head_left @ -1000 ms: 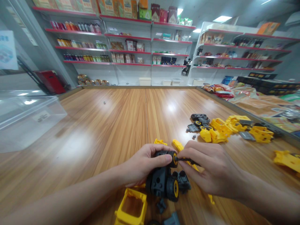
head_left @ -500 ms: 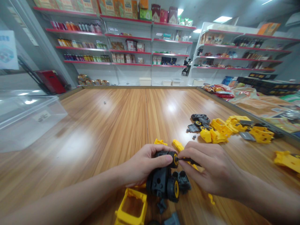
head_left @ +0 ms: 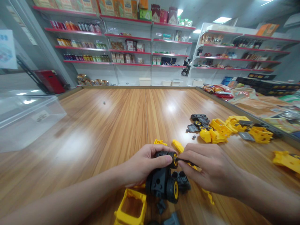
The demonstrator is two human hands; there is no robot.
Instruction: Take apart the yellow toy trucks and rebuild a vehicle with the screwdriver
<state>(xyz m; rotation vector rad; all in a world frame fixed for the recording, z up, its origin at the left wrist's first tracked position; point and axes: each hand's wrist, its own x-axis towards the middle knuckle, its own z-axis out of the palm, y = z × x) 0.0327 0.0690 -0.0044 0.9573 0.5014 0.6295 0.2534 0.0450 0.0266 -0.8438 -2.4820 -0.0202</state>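
Observation:
My left hand is wrapped round a dark grey toy vehicle chassis with black and yellow wheels, thumb pressed on the top wheel. My right hand pinches a thin black tool whose tip meets the yellow hub of that top wheel. Both hands hover just above the wooden table, near its front edge.
A yellow cab frame and small grey parts lie below the chassis. A heap of yellow and black toy parts sits to the right, another yellow piece further right. A clear plastic box stands left. Shop shelves line the back.
Both hands and the chassis have stayed almost still; the right hand's grip on the tool shifted only slightly.

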